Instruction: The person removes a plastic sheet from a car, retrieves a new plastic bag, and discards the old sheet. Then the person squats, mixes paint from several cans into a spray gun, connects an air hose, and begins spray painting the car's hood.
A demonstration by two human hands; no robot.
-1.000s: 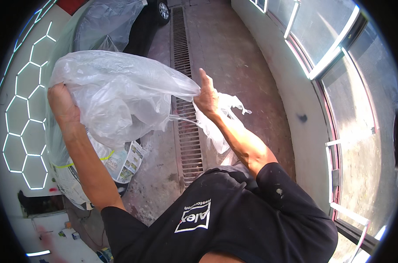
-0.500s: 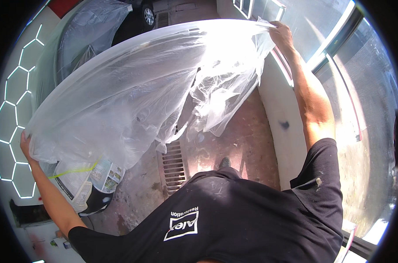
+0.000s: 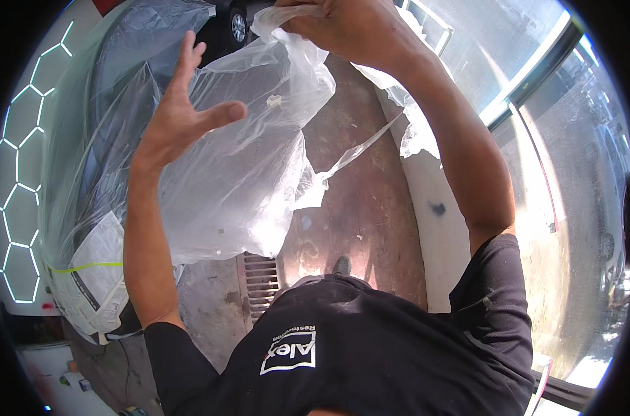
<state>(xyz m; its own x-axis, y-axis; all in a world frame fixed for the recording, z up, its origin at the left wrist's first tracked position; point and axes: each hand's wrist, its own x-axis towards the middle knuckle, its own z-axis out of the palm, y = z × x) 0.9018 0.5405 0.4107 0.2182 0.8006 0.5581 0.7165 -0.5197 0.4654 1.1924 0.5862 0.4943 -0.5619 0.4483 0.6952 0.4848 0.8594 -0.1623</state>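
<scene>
A large clear plastic sheet hangs crumpled in front of me. My right hand is raised at the top of the view and is shut on a bunched edge of the sheet. My left hand is open with fingers spread, held against the sheet's near side without gripping it. A torn strip of the plastic trails to the right under my right forearm.
A floor drain grate runs along the reddish concrete floor below. A car wrapped in plastic film stands at left, with a printed paper sheet on it. A white wall base and window panes are at right.
The sheet was stretched wide between both hands; now it hangs bunched. My left hand has let go and risen open, and my right hand has moved left toward the centre top.
</scene>
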